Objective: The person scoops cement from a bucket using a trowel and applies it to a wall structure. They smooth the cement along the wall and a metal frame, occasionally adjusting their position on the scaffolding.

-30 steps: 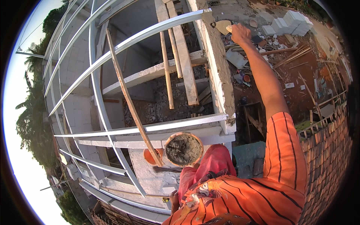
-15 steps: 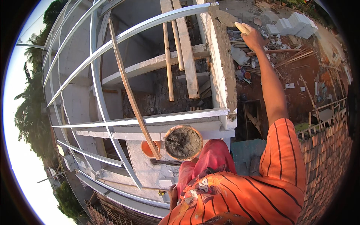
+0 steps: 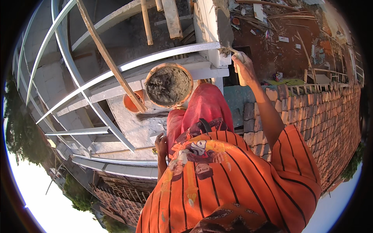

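Note:
My right hand (image 3: pixel 244 69) is closed around the pale handle of a trowel (image 3: pixel 241 77). The trowel's blade end is hard to make out against the mortar-smeared end of the white block wall (image 3: pixel 224 58). Beside my left thigh hangs my left hand (image 3: pixel 160 145), fingers loosely bent and apart, with nothing seen in it. A bucket of wet grey mortar (image 3: pixel 169 85) stands just ahead of my knees, left of the wall end. To its left is a smaller orange bucket (image 3: pixel 133 101), and a dark brush (image 3: pixel 151 115) lies in front of them.
Light metal roof beams (image 3: pixel 132 66) cross on the left, with a wooden batten (image 3: pixel 110 64) leaning over them. Beyond them is a deep drop into the rooms below. A tiled roof (image 3: pixel 311 112) slopes on the right, and rubble lies on the ground (image 3: pixel 268 50) far below.
My right hand has drawn the trowel back toward me along the wall, from its far part to its near end. The view has tipped down, and my left hand shows more fully.

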Motion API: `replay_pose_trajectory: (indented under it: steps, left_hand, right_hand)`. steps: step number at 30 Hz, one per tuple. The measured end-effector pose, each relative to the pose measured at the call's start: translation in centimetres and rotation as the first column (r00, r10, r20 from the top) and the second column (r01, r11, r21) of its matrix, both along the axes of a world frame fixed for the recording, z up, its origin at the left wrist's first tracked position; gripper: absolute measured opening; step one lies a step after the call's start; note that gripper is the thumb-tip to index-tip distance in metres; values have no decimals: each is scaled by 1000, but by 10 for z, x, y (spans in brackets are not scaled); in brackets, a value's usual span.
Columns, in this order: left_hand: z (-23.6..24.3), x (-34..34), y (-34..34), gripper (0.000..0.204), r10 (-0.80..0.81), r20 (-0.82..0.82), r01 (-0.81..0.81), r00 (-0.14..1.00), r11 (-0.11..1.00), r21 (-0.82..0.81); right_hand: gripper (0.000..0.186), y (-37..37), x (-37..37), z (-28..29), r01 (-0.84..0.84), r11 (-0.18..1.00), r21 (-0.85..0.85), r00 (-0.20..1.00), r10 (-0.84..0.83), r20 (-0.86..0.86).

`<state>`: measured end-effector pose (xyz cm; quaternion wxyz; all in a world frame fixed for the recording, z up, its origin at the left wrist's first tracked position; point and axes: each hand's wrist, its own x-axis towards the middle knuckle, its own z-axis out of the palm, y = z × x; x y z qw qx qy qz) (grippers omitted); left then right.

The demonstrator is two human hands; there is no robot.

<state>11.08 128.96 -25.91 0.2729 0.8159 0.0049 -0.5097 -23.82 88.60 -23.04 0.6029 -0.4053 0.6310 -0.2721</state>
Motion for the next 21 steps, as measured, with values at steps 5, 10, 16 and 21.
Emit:
replay_pose_trajectory:
  steps: [5,10,16,21]
  left_hand:
    - [-8,27,-22,39,-87,-45,81,995,989,-121]
    - [-24,65,5,38,-163,-103,130,981,954,-270]
    - [-31,132,94,40,-157,-5,154,988,974,-169]
    - [-52,177,156,43,-108,-51,106,993,993,-51]
  right_hand:
    - [21,144,-11,-23,73,980,184,977,-34,-210]
    - [36,241,9,-29,-263,963,-62,734,158,-660]
    - [41,227,107,29,-463,880,110,416,325,-849]
    - [23,166,155,47,-719,671,180,105,360,-927]
